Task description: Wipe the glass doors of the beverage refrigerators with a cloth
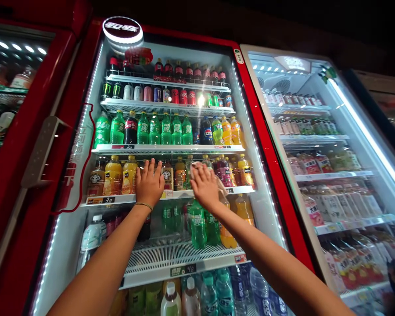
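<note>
One pale, pinkish cloth (223, 188) sits between the right hand (204, 185) and what looks like the glass door (171, 221) of the red-framed drinks cooler, level with the juice bottle (112, 175) row. Right hand lies flattened over it, fingers nearly together, not fisted; cloth peeks out above the fingertips and past the outer edge of the palm. Can't tell if any finger pinches it. Left hand (149, 183) is bare, fingers spread, palm toward the glass, apparently touching; nothing in it. Thin elastic band (144, 205) on that wrist. Handling, my read: cloth is light, limp, can't be broken, will bunch or slide out if pressed only at one edge. Best hold is a broad palm over its middle, with the loose flap tucked under. Damp or dry: not visible. Glass should be stiff, smooth, slippery to a palm and poor to grip; flat, even pressure suits it, no jabbing. Only grabbable part nearby is the grey handle (41, 151) at left; which door owns it, unclear. Bottles look to be behind the pane, out of reach.
</note>
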{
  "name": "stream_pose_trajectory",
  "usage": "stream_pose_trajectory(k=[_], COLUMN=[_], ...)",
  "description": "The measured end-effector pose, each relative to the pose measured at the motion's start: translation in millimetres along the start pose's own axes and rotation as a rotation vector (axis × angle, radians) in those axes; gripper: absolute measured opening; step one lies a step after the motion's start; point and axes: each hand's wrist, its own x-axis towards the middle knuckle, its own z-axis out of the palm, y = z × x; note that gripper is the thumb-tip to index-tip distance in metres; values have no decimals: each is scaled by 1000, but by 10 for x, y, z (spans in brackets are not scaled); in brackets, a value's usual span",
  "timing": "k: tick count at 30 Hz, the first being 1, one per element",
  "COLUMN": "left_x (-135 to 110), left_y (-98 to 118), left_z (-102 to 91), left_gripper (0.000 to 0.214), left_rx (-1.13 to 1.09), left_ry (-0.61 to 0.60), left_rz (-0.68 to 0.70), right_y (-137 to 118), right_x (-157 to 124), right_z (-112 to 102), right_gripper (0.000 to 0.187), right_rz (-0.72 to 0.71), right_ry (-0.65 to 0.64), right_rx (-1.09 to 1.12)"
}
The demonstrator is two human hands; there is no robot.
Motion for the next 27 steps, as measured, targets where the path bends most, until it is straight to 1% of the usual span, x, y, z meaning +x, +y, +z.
stream_pose_trajectory(k=[2,4,6,8,9,11,14,17,19,20,22,23,25,27], left_x=[2,3,4,5,5,4,1,-4,-6,-6,-3,-1,4,11], left_y=[-7,-14,-21,-26,-28,-31,-35,-38,-38,-37,-32,-26,-11,5], left_z=[-6,-11,-13,-14,-13,-11,-1,17,30,34,36,35,25,9], left_gripper=[55,55,55,55,55,55,55,55,56,56,56,56,56,56], left_rx=[1,-5,-8,-8,-9,-11,-12,-12,-16,-18,-19,-18,-10,-2], left_ry=[-7,-10,-10,-7,-4,-2,0,15,23,22,15,10,-4,-15], left_rz=[6,10,13,11,11,14,22,22,18,15,9,5,-2,-8], right_y=[-365,-558,-548,-350,-195,194,887,1575,1950,2094,2268,2292,2215,1993], right_x=[-29,-68,-82,-53,-25,36,76,8,-75,-114,-159,-157,-93,41], right_z=[3,-14,-43,-74,-89,-118,-172,-244,-288,-303,-316,-313,-292,-260], right_gripper=[61,60,58,56,56,56,57,60,62,63,64,64,65,66], right_rz=[-137,-239,-333,-380,-365,-247,-6,202,328,380,462,502,587,628], right_ry=[-7,14,22,10,4,-2,-11,-16,0,11,27,38,64,84], right_rx=[-19,-45,-52,-36,-27,-23,-44,-63,-73,-77,-77,-73,-56,-31])
